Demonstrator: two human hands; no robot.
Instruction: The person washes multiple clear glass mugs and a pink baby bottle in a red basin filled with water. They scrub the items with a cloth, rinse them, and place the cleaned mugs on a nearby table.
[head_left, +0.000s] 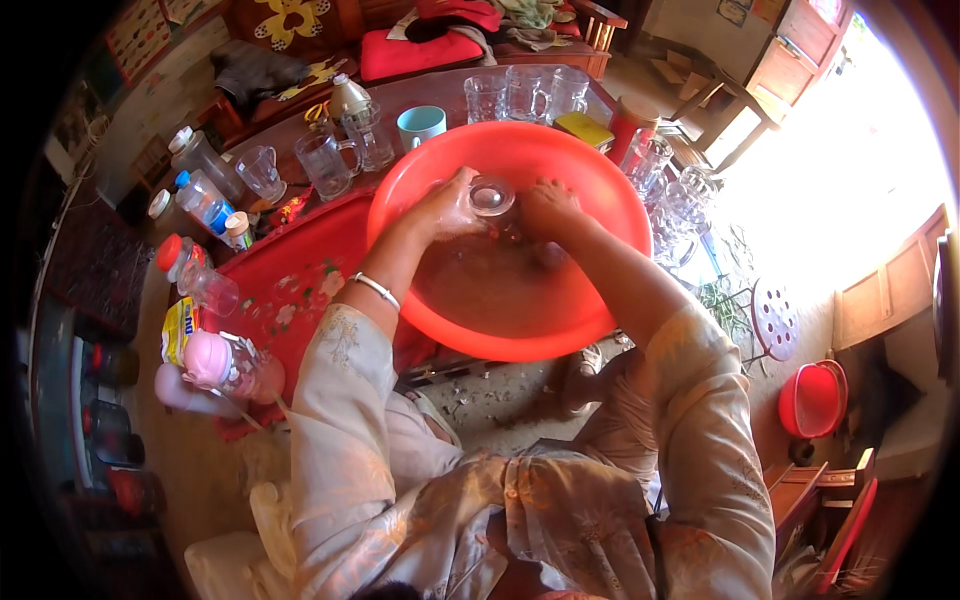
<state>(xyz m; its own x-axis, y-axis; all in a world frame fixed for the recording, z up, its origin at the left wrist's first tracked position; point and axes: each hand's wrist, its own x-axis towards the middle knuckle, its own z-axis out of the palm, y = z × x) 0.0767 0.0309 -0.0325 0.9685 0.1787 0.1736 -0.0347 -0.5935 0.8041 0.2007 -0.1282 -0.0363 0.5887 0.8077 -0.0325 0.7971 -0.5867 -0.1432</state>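
My left hand (452, 206) grips a clear glass (492, 196) over the water in a large red plastic basin (480, 346). The glass's round end faces up at me. Close on its right side is my right hand (551, 208), fingers bent towards the basin's far wall. Whether it holds anything is hidden by the hand itself. Brownish water (487, 289) fills the lower part of the basin, and a blurred shape lies in it below my right wrist.
Glass mugs (526, 94) stand behind the basin beside a light-blue cup (421, 126); several more glasses (679, 199) crowd its right side. Left are a handled glass mug (328, 163), bottles (204, 201) and a pink-lidded bottle (225, 364) on a red cloth (307, 277). A stool (775, 319) stands right.
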